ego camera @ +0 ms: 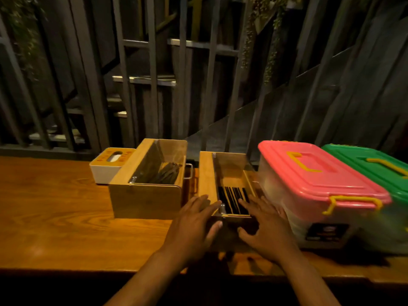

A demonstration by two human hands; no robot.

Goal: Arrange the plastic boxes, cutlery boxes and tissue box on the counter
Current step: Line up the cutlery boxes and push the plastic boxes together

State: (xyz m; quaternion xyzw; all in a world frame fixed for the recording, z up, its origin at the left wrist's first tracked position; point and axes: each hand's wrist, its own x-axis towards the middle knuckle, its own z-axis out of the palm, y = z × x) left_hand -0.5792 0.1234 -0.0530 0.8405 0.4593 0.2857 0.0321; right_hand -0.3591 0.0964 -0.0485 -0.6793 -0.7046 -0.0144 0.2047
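Two wooden cutlery boxes stand on the wooden counter (pixel 55 217). The left cutlery box (pixel 143 195) holds dark cutlery under a clear lid. The right cutlery box (pixel 227 173) holds several black sticks. My left hand (pixel 194 226) lies on its near left corner and my right hand (pixel 265 226) on its near right corner, fingers spread, thumbs on its front face. A white tissue box (pixel 106 167) with a wooden top sits behind the left box. A clear plastic box with a pink lid (pixel 315 180) stands right of my hands, a green-lidded plastic box (pixel 379 166) beside it.
Dark vertical metal bars (pixel 152 85) rise directly behind the counter's back edge. The counter's front edge (pixel 66 270) runs just below my forearms. A metal handle (pixel 188 171) shows in the narrow gap between the two wooden boxes.
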